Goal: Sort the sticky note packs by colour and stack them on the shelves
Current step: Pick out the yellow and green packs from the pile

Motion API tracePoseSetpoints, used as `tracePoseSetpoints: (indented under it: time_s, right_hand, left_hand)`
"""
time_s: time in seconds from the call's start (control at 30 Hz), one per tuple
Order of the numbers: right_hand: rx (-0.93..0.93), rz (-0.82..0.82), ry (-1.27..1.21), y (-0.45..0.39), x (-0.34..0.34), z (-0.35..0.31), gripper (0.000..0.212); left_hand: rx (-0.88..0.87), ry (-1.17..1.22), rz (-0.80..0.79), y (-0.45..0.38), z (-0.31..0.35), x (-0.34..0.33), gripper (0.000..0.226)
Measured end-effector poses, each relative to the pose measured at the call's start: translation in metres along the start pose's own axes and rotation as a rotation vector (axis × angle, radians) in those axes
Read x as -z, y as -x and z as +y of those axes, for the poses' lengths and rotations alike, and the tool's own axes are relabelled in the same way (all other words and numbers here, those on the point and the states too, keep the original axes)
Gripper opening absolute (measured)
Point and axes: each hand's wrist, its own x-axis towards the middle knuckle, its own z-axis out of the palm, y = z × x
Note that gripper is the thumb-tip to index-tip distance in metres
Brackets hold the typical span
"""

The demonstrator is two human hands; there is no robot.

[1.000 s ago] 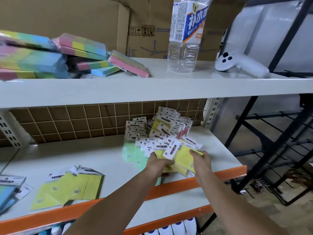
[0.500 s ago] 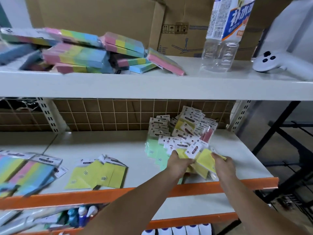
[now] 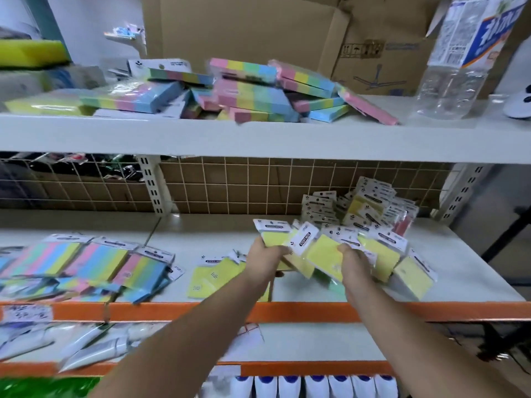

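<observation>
1. Yellow packs fanned out across both hands right now: left hand (image 3: pixel 268 254) gripping a few by their lower edge, right hand (image 3: pixel 355 258) curled round another handful, white header cards sticking up above the fingers.
2. Held bunch of yellow sticky note packs (image 3: pixel 324 249) hovering just above the middle shelf (image 3: pixel 201 234), near its front orange rail (image 3: pixel 316 311).
3. Looks like the carry-over step: yellows picked out of the mixed heap (image 3: pixel 370 205) at the back right, probably headed for the small yellow pile (image 3: pixel 214 271) lying just left of the hands.
4. Next move, best guess: swing left, square the fan into a neat block, set it down on that yellow pile without the slippery wrappers sliding apart.
5. Further left on the same shelf, rainbow striped packs (image 3: pixel 94 259) lying loose, more rainbow blocks (image 3: pixel 250 90) heaped on the top shelf beside a clear water bottle (image 3: pixel 459 58) and cardboard boxes (image 3: pixel 258 30).
6. Hard to make out: exact number of packs in each hand, whatever green thing sits under the right wrist, and the pinkish packs at the far edge of the heap. Left side smeared by motion blur; bottle top and the white gadget at far right cut off by the frame.
</observation>
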Motion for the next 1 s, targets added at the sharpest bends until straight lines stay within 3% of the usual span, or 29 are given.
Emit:
tracePoseSetpoints:
  time_s: [0.13, 0.23, 0.37, 0.5, 0.73, 0.87, 1.0]
  right_hand:
    - [-0.021, -0.136, -0.06, 0.018, -0.04, 0.01, 0.022]
    - [-0.057, -0.233, -0.102, 0.027, -0.063, 0.022, 0.019]
    - [-0.114, -0.347, -0.045, 0.03, -0.087, 0.037, 0.021]
    - [-0.067, -0.356, 0.073, 0.038, -0.098, 0.041, 0.005]
    - [-0.002, -0.291, 0.246, 0.026, -0.101, 0.054, 0.027]
    - [0.062, -0.246, 0.349, 0.028, -0.099, 0.051, 0.03]
    - [0.179, -0.217, 0.57, 0.03, -0.098, 0.048, 0.04]
  left_hand:
    - [0.05, -0.052, 0.152, 0.001, -0.004, 0.059, 0.02]
    - [0.136, -0.11, 0.263, -0.002, -0.011, 0.095, 0.029]
    - [0.214, -0.159, 0.313, -0.006, -0.029, 0.124, 0.042]
    - [0.239, -0.313, 0.33, -0.016, -0.043, 0.138, 0.062]
    - [0.258, -0.709, 0.247, -0.025, -0.04, 0.145, 0.063]
    - [0.304, -0.855, 0.227, -0.031, -0.042, 0.144, 0.075]
    - [0.3, -0.886, 0.19, -0.03, -0.038, 0.138, 0.071]
